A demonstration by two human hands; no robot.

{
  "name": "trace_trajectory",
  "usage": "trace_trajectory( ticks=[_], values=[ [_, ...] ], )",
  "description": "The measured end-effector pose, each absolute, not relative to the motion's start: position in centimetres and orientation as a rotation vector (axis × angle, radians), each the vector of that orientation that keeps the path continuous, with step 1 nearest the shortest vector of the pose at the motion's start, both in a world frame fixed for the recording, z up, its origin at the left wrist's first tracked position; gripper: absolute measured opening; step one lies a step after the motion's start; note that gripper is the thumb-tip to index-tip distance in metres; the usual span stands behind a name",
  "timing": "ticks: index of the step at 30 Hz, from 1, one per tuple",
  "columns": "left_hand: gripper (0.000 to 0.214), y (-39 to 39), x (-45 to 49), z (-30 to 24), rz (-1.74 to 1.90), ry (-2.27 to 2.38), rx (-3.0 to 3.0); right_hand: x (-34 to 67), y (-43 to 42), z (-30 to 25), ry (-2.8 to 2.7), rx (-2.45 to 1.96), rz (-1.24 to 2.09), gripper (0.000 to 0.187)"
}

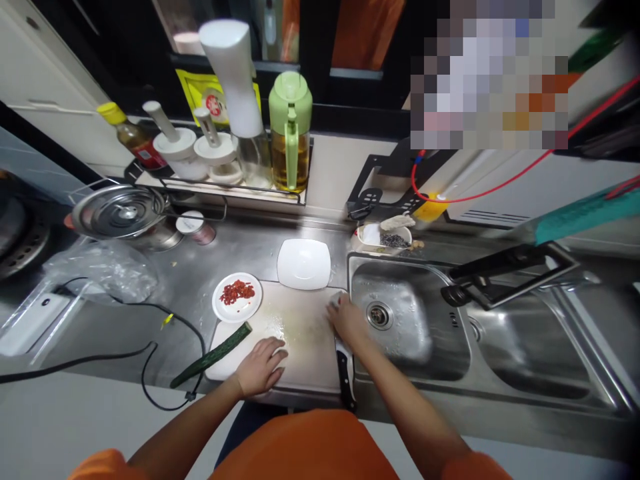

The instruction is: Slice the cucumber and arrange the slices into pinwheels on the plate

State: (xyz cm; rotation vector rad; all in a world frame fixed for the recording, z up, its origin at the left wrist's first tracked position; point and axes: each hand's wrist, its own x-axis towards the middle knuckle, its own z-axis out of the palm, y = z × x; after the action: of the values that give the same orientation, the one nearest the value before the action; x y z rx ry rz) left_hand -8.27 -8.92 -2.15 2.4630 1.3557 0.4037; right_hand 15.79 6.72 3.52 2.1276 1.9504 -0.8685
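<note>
My left hand (261,365) lies palm down on the white cutting board (310,363), its fingers stretched out. Just left of it, a cut cucumber (215,353) lies slantwise over the board's left edge. My right hand (349,321) is at the board's right edge, beside the sink; its fingertips are blurred, with a small greyish bit by them that I cannot make out. Below that hand a knife (346,381) lies along the board's edge, black handle toward me, its blade partly hidden. A white plate of chopped red pieces (237,293) touches the board's upper left corner.
A white square dish (304,264) sits behind the board. The double sink (415,320) is at right, under a black faucet (500,273). Seasoning jars and an oil bottle (291,133) line the rack. A black cable (150,307), plastic bag (110,270) and white phone (35,323) lie left.
</note>
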Motion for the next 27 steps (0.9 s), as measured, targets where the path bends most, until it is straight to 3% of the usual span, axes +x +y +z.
trace_trajectory(
  ticks=[5,12,17,22,27],
  values=[
    [0.03,-9.3,-8.1,-2.0,0.555,1.526,2.438,18.4,-2.5,3.3,2.016,1.906,-0.633,0.036],
    [0.034,-10.8,-11.8,-1.0,0.562,2.421,2.03,18.0,-4.4,2.8,1.99,1.817,-0.664,0.045],
    [0.028,-10.7,-14.9,-1.3,0.44,2.243,2.057,18.4,-4.9,2.4,2.048,2.011,-0.669,0.044],
    [0.032,-9.3,-11.5,0.4,0.557,1.893,2.007,20.8,-5.6,2.9,2.274,2.236,-0.664,0.041],
    [0.033,-6.9,-5.8,0.9,0.646,1.632,1.901,19.8,-5.9,4.7,2.449,2.123,-1.061,0.041]
  ],
)
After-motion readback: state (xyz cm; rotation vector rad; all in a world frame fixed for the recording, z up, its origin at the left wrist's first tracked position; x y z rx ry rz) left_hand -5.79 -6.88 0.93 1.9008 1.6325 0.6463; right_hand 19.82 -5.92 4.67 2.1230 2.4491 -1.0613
